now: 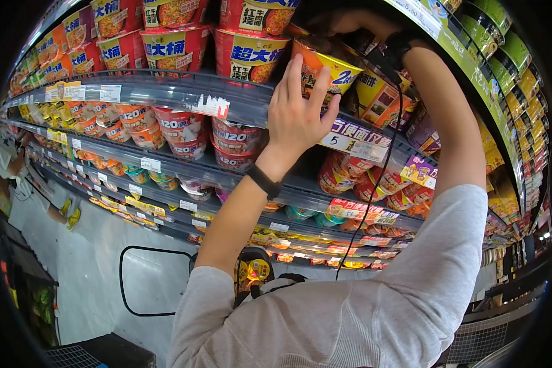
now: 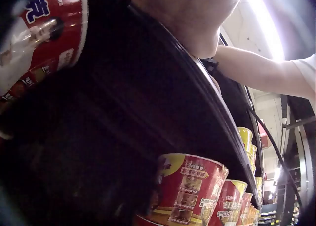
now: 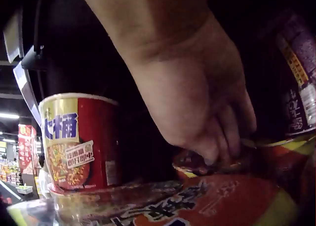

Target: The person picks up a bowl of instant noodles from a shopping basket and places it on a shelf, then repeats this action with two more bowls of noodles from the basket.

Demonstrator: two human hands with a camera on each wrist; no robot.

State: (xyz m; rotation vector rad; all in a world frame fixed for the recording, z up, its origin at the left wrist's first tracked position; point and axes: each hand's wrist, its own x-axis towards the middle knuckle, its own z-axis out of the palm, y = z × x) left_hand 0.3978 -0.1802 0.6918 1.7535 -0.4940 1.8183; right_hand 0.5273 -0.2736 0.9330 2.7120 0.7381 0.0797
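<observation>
Bracing orange tub [image 1: 336, 69], upper-middle of frame, with left hand's [image 1: 300, 119] fingers spread, probably anti-tip; reaching behind with right hand [image 3: 197, 92], can't tell if pinching

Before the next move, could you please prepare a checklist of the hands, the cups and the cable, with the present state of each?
1. Left hand touching the orange-and-yellow round noodle cup: ok, fingers lie against its front.
2. Right hand gripping something: cannot tell, its curled fingertips are in shadow.
3. Thin black cable free of snags: ok as far as visible, it hangs before the shelves.
4. Large red round noodle tubs left of the cup in the head view standing stacked: ok.
5. Space behind the cup well visible: not ok, it is dark.
</observation>
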